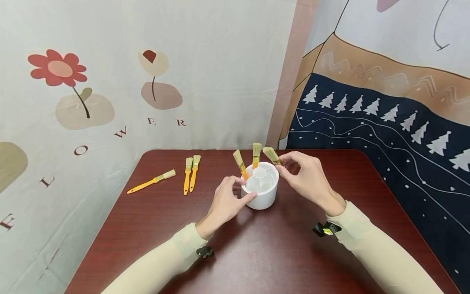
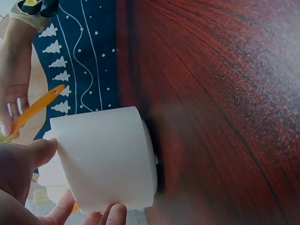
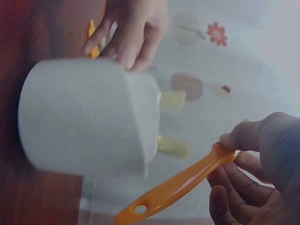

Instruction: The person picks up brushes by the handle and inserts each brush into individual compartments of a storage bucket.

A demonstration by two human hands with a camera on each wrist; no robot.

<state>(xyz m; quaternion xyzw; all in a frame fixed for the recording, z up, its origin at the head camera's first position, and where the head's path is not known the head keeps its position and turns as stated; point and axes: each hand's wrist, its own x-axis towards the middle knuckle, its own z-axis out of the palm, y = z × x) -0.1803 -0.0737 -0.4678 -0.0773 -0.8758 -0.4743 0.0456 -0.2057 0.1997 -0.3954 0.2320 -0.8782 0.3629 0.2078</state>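
A round white divided organizer [image 1: 260, 196] stands on the table, split into compartments around a central ring. My left hand [image 1: 227, 199] grips it at its left side, thumb at the near rim and fingers along the wall. Two paintbrushes stand in the organizer bristles up: one leaning left [image 1: 239, 161], one near the back [image 1: 256, 152]. My right hand [image 1: 306, 175] pinches a third paintbrush [image 3: 176, 185] near its bristle end, beside the organizer's right rim. In the right wrist view its orange handle, with a hole at the tip, points away from the hand and outside the organizer.
Farther left on the dark red table [image 1: 158, 228] lie two paintbrushes side by side, the left one [image 1: 187, 175] and the right one [image 1: 194, 173]. Another paintbrush [image 1: 151, 181] lies slantwise near the left edge. Printed cloths [image 1: 220, 81] hang behind the table and at its right.
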